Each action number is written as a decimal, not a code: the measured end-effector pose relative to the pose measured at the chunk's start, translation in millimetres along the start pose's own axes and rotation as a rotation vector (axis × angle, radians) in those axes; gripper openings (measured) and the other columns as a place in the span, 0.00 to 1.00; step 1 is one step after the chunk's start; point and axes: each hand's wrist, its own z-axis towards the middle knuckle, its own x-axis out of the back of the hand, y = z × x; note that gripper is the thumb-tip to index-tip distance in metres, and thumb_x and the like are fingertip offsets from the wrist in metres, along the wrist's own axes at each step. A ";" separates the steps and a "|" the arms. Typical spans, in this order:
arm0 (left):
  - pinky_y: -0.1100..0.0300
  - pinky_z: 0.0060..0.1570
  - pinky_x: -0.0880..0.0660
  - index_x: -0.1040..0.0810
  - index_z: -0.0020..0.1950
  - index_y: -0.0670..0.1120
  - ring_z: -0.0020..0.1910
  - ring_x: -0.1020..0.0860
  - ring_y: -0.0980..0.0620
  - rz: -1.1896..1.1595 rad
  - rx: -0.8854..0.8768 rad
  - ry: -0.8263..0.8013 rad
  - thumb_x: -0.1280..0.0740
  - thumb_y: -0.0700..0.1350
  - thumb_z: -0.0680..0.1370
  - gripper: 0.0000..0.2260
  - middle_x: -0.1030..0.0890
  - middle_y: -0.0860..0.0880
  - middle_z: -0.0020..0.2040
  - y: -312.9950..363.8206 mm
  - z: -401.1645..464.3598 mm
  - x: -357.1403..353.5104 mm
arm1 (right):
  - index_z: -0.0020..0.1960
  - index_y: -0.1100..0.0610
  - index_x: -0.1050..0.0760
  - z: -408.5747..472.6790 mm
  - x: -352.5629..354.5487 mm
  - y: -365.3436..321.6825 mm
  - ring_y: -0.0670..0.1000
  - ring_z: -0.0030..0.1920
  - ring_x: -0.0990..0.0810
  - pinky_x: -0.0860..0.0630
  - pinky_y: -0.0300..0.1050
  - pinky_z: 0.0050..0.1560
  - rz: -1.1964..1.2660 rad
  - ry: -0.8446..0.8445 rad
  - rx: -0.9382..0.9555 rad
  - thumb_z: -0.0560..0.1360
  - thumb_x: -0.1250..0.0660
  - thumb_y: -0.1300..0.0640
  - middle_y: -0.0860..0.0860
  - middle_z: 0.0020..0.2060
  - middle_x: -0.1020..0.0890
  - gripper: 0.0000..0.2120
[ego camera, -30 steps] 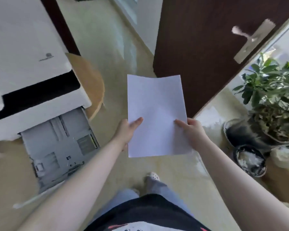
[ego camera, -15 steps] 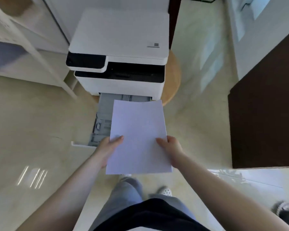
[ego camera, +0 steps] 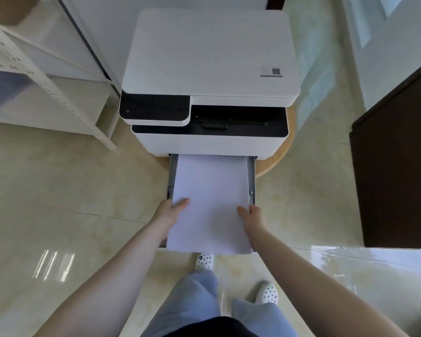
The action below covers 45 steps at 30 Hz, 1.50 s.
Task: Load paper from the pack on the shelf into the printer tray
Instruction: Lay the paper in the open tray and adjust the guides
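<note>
Both hands, left hand (ego camera: pixel 171 212) and right hand (ego camera: pixel 253 216), grip pinching the paper stack (ego camera: pixel 210 203) by its side edges, right over the open printer tray (ego camera: pixel 251 176). I'd lower it flat, square between the walls, then nudge it forward.

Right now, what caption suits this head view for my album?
Both hands, left hand and right hand, lower a paper stack into the printer tray.
</note>
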 end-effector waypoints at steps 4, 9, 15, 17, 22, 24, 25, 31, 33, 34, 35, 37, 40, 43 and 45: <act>0.57 0.49 0.27 0.21 0.52 0.43 0.47 0.20 0.46 0.050 -0.016 0.042 0.33 0.51 0.76 0.12 0.18 0.46 0.47 1.3 23.6 -1.5 | 0.47 0.61 0.24 14.7 -10.0 -8.9 0.56 0.38 0.25 0.31 0.46 0.41 0.017 0.081 0.004 0.77 0.40 0.59 0.59 0.38 0.23 0.07; 0.61 0.40 0.31 0.22 0.49 0.44 0.42 0.24 0.49 0.076 0.027 0.051 0.30 0.49 0.74 0.10 0.21 0.49 0.41 -10.2 30.0 1.2 | 0.50 0.60 0.24 29.6 -13.7 -13.5 0.56 0.40 0.25 0.29 0.47 0.43 0.034 0.097 -0.025 0.77 0.40 0.60 0.57 0.40 0.22 0.07; 0.59 0.46 0.32 0.20 0.51 0.37 0.45 0.26 0.46 0.066 0.050 0.160 0.33 0.41 0.76 0.08 0.21 0.44 0.46 -28.7 31.0 -6.1 | 0.46 0.65 0.26 30.6 -22.4 -7.7 0.54 0.36 0.31 0.36 0.44 0.35 0.004 0.208 0.004 0.77 0.42 0.62 0.57 0.35 0.27 0.08; 0.59 0.47 0.32 0.20 0.53 0.37 0.46 0.25 0.46 0.060 0.032 0.210 0.34 0.41 0.76 0.10 0.20 0.44 0.47 -32.0 30.1 -11.8 | 0.44 0.65 0.28 26.7 -24.3 -4.6 0.53 0.35 0.34 0.40 0.44 0.32 0.020 0.241 0.037 0.77 0.42 0.62 0.57 0.33 0.30 0.08; 0.57 0.51 0.32 0.20 0.54 0.39 0.49 0.25 0.46 0.032 0.004 0.253 0.34 0.42 0.77 0.09 0.20 0.45 0.49 -35.6 27.9 -14.4 | 0.46 0.58 0.25 25.0 -24.5 -4.0 0.54 0.35 0.28 0.33 0.44 0.37 0.098 0.202 0.015 0.77 0.42 0.62 0.54 0.35 0.24 0.07; 0.57 0.47 0.33 0.22 0.42 0.42 0.43 0.27 0.47 0.066 0.010 0.253 0.34 0.42 0.77 0.06 0.22 0.47 0.40 -34.9 30.7 -14.0 | 0.48 0.61 0.25 30.1 -25.7 -5.0 0.54 0.38 0.28 0.33 0.44 0.39 0.079 0.192 -0.019 0.77 0.43 0.62 0.57 0.38 0.24 0.08; 0.58 0.45 0.33 0.25 0.36 0.43 0.39 0.29 0.47 0.092 0.012 0.257 0.35 0.42 0.77 0.10 0.25 0.48 0.35 -34.2 32.2 -14.4 | 0.49 0.62 0.26 33.1 -26.7 -6.3 0.54 0.39 0.28 0.32 0.45 0.41 0.064 0.190 -0.034 0.77 0.43 0.62 0.58 0.39 0.24 0.08; 0.59 0.37 0.35 0.22 0.41 0.36 0.36 0.28 0.45 0.276 -0.058 0.267 0.35 0.42 0.77 0.10 0.24 0.45 0.34 -31.8 31.2 -16.4 | 0.51 0.61 0.26 40.0 -29.1 -14.0 0.57 0.42 0.27 0.32 0.45 0.43 0.010 0.221 -0.060 0.77 0.44 0.64 0.59 0.42 0.24 0.09; 0.58 0.41 0.32 0.21 0.44 0.37 0.39 0.26 0.45 0.335 -0.121 0.255 0.36 0.43 0.77 0.09 0.22 0.45 0.38 -35.6 30.1 -13.9 | 0.48 0.59 0.27 37.5 -28.4 -11.6 0.56 0.38 0.28 0.33 0.45 0.40 0.022 0.220 -0.044 0.77 0.44 0.63 0.58 0.39 0.24 0.08; 0.58 0.39 0.33 0.22 0.41 0.38 0.37 0.28 0.45 0.358 -0.142 0.259 0.35 0.43 0.77 0.10 0.23 0.45 0.35 -36.9 28.6 -11.8 | 0.45 0.59 0.27 35.9 -28.1 -10.4 0.55 0.36 0.30 0.35 0.44 0.37 0.022 0.226 -0.032 0.76 0.44 0.63 0.56 0.36 0.26 0.07; 0.58 0.37 0.35 0.24 0.38 0.37 0.34 0.30 0.46 0.372 -0.156 0.269 0.35 0.43 0.77 0.11 0.25 0.44 0.32 -39.2 27.9 -9.0 | 0.43 0.59 0.29 34.2 -27.7 -9.2 0.54 0.33 0.33 0.37 0.44 0.34 0.021 0.238 -0.020 0.76 0.44 0.63 0.55 0.33 0.28 0.07; 0.57 0.36 0.36 0.25 0.36 0.34 0.32 0.32 0.46 0.376 -0.167 0.298 0.33 0.44 0.75 0.14 0.23 0.36 0.32 -45.3 29.5 -2.4 | 0.41 0.60 0.30 30.1 -27.5 -5.4 0.53 0.32 0.37 0.42 0.44 0.31 0.020 0.253 0.002 0.76 0.44 0.63 0.55 0.31 0.32 0.06; 0.57 0.35 0.36 0.25 0.36 0.34 0.32 0.32 0.46 0.374 -0.180 0.325 0.32 0.44 0.74 0.14 0.20 0.35 0.35 -48.2 29.5 1.7 | 0.45 0.65 0.28 27.2 -30.4 -2.8 0.53 0.35 0.35 0.40 0.44 0.31 0.034 0.245 0.013 0.76 0.43 0.62 0.57 0.34 0.30 0.08; 0.57 0.34 0.39 0.28 0.33 0.34 0.31 0.34 0.46 0.409 -0.217 0.314 0.32 0.43 0.74 0.15 0.26 0.35 0.30 -46.2 31.0 -0.3 | 0.44 0.62 0.28 31.0 -33.2 -7.2 0.54 0.35 0.33 0.39 0.44 0.32 0.036 0.245 -0.023 0.76 0.45 0.63 0.55 0.32 0.29 0.07; 0.57 0.32 0.41 0.30 0.33 0.34 0.30 0.37 0.47 0.452 -0.244 0.299 0.32 0.43 0.74 0.16 0.31 0.40 0.28 -45.0 31.9 -0.8 | 0.45 0.61 0.28 34.2 -33.0 -9.9 0.55 0.35 0.32 0.37 0.44 0.33 0.015 0.239 -0.040 0.76 0.45 0.63 0.55 0.33 0.28 0.07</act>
